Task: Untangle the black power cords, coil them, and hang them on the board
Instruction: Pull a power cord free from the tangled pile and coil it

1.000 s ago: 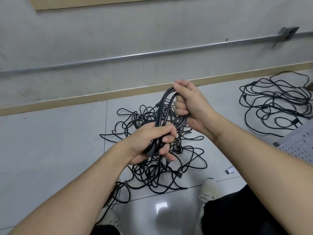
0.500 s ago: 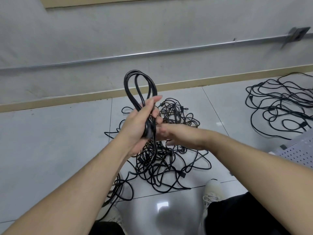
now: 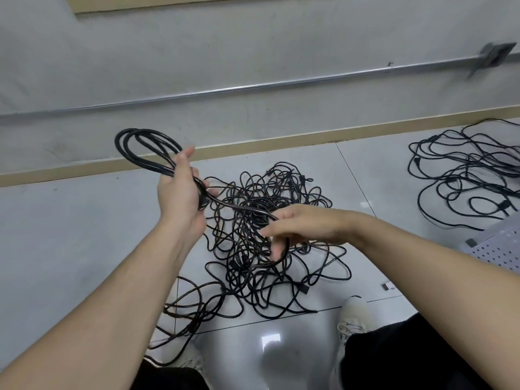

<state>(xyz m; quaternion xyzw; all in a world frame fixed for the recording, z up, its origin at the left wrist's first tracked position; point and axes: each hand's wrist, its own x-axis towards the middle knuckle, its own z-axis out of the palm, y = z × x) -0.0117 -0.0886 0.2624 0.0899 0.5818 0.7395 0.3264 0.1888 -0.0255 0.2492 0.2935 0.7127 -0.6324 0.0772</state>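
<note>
While the left hand (image 3: 180, 192) grips the coiled loops of black rubber power cord (image 3: 143, 149) at the upper left of the frame, fingers curled round the gathered strands, the loops have tilted further left than 0.5 s ago; the right hand (image 3: 304, 228), which then met the left, has drawn away toward the centre, and its fingers hook loosely round the cord's free tail (image 3: 282, 253); below both lies the tangled heap of black cords (image 3: 270, 249) on the pale grey tiled floor (image 3: 70, 235); a second black tangle (image 3: 464, 170) sits at the right edge, near the white perforated metal board (image 3: 501, 249).
</note>
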